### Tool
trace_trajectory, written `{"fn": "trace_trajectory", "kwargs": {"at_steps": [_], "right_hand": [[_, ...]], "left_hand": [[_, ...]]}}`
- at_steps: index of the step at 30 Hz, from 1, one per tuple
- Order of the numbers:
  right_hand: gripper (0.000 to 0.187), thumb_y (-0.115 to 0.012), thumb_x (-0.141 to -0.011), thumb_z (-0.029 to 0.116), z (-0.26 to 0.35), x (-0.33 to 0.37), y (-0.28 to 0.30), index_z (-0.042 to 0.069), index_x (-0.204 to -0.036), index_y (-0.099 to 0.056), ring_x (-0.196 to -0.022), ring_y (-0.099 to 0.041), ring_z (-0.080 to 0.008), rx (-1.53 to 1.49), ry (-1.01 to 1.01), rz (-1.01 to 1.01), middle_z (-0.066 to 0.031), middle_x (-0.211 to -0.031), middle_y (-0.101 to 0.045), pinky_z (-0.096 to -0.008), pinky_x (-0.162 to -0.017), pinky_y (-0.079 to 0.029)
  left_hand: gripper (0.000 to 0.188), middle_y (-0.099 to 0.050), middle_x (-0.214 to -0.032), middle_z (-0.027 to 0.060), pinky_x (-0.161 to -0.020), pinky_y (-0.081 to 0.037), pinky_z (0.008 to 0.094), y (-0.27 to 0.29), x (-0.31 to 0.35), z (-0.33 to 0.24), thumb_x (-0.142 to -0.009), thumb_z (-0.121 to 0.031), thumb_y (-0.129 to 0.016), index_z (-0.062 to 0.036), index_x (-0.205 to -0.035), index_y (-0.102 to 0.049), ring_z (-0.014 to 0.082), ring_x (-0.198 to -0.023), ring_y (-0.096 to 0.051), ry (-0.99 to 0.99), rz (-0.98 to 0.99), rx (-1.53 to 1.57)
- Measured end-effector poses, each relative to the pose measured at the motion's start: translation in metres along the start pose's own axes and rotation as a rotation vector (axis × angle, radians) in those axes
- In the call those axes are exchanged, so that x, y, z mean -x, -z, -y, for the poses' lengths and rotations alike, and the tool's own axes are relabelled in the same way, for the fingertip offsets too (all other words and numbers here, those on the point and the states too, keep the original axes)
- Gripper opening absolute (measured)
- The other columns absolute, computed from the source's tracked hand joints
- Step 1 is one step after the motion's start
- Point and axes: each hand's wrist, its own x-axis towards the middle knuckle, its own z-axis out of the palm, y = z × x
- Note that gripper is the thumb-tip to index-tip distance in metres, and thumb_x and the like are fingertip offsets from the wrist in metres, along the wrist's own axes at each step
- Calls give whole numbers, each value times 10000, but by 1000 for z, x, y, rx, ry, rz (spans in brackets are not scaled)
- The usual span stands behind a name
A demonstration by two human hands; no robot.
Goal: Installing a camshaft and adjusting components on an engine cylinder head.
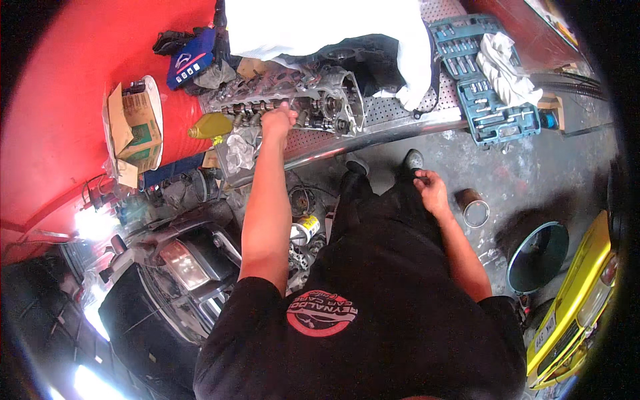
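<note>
My left hand (279, 122) reaches over an engine cylinder head (347, 100) on a perforated metal bench (393, 110). Its fingers are closed close to the camshaft (257, 107); whatever they grip is too small to make out. My right hand (432, 192) hangs low in front of my right thigh, away from the bench. There the thumb and fingers are pinched together, perhaps around something small and dark that I cannot name. Left of the cylinder head lies an olive-yellow bottle (211, 126), with crumpled clear plastic (240, 152) near the bench's front edge.
A teal socket set case (497, 133) with a white rag (508, 70) on it lies at the bench's right. White cloth (320, 27) covers the far part. A can (475, 212) and a round basin (537, 257) stand on the floor. Left sits a cardboard box (137, 127).
</note>
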Motion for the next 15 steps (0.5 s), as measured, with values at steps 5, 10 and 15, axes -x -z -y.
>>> {"fn": "trace_trajectory", "kwargs": {"at_steps": [5,10,15], "right_hand": [[255,-745,-895,151,2,-1,6,44,-1126,-733,-910,-719,-275,101,49,-13,-163,-1074,-711,-386,-860,-555],[257,-722,-929,125,20,2,1,14,-1160,-708,-922,-719,-220,120,10,38,-127,-1040,-739,-354,-826,-561],[216,-742,-907,150,64,5,-29,45,-1096,-733,-944,-736,-303,222,108,0,-165,-1060,-731,-406,-863,-565]], "left_hand": [[366,-711,-781,46,-687,-497,366,-8,7,-5,-936,-392,-747,-34,-864,-725,203,-736,-670,-212,-159,-403],[328,-759,-888,121,-849,-452,573,-17,12,1,-897,-408,-751,-82,-864,-736,323,-881,-704,-320,-252,-432],[314,-758,-940,184,-920,-430,658,-13,4,2,-953,-395,-685,-88,-923,-744,401,-947,-714,-313,-148,-284]]}}
